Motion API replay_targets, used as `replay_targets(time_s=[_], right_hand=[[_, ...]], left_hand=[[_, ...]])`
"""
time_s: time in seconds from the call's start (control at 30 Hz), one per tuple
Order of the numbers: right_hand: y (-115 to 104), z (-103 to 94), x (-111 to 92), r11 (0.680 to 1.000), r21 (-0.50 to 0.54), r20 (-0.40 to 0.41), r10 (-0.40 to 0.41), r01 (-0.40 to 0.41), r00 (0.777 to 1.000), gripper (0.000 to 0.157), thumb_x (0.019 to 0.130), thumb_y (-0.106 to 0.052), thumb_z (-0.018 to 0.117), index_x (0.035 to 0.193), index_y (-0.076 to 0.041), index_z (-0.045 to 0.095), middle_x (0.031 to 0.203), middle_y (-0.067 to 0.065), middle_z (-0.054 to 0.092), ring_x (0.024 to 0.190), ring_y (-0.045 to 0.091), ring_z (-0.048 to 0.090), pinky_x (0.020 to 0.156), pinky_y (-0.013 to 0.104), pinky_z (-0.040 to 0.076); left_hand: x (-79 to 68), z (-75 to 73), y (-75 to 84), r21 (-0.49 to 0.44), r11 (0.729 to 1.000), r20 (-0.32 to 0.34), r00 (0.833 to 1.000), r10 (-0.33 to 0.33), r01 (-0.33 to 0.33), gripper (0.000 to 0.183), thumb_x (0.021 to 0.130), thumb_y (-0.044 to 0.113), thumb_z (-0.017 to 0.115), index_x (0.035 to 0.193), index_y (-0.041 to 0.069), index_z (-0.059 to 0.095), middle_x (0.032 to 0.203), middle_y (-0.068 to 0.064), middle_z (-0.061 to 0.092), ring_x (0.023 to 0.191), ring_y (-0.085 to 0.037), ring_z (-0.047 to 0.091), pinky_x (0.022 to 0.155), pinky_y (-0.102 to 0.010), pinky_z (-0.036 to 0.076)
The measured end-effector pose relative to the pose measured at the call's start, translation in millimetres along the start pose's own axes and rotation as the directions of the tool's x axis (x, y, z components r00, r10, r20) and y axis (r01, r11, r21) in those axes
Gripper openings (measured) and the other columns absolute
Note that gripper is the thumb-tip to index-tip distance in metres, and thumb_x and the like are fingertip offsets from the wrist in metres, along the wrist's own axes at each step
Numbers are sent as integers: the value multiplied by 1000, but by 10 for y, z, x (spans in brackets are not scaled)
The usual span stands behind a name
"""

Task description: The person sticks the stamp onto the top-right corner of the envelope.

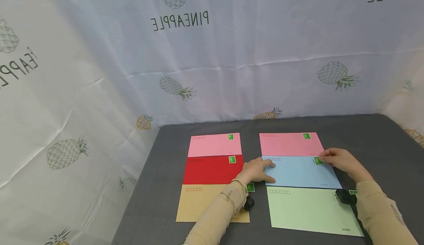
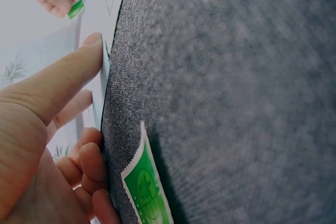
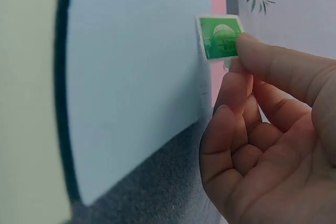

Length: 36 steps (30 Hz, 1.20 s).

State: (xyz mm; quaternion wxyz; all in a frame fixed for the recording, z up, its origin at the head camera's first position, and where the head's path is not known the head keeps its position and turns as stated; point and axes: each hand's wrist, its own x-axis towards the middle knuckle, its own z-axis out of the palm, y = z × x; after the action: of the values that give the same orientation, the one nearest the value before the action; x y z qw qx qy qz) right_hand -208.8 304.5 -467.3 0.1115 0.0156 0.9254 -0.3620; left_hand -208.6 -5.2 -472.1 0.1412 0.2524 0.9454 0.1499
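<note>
Between thumb and fingers my right hand (image 1: 344, 163) pinches a green postage stamp (image 3: 220, 37) with a white edge. The stamp is over the upper right corner of a light blue envelope (image 1: 298, 173); the right wrist view shows it tilted off the paper. My left hand (image 1: 256, 170) rests at the left edge of that envelope, thumb and forefinger spread onto it, the other fingers loosely bent. Below the left hand, another green stamp (image 2: 147, 187) lies on the dark cloth, one corner curled up.
A pink envelope (image 1: 288, 144) with a stamp lies above the blue one, a pale green envelope (image 1: 308, 210) below. At left are stamped pink (image 1: 212, 145) and red (image 1: 208, 170) envelopes and a tan one (image 1: 198, 204). Another stamp (image 1: 353, 192) shows by the right wrist.
</note>
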Motion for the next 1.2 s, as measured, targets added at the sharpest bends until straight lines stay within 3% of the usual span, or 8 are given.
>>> replay_targets(time_s=[0.47,1.2], right_hand=[[-63,100,68,995,-97,-60,12,-18,998,30,88,-21,59,98,7,57,85,16,57,78,25,50,61,27,40],[-89,113,103,991,-115,-80,55,-64,995,28,88,-20,58,95,7,55,83,17,56,77,26,49,60,28,39]], left_hand=[[-22,-3,-8,-7,1000,-10,1000,7,-7,52,76,47,71,124,41,55,118,7,57,97,-4,53,74,-27,38],[-32,-23,-3,4,1000,-12,1000,16,-16,52,76,47,70,125,40,55,119,7,56,98,-4,52,73,-26,38]])
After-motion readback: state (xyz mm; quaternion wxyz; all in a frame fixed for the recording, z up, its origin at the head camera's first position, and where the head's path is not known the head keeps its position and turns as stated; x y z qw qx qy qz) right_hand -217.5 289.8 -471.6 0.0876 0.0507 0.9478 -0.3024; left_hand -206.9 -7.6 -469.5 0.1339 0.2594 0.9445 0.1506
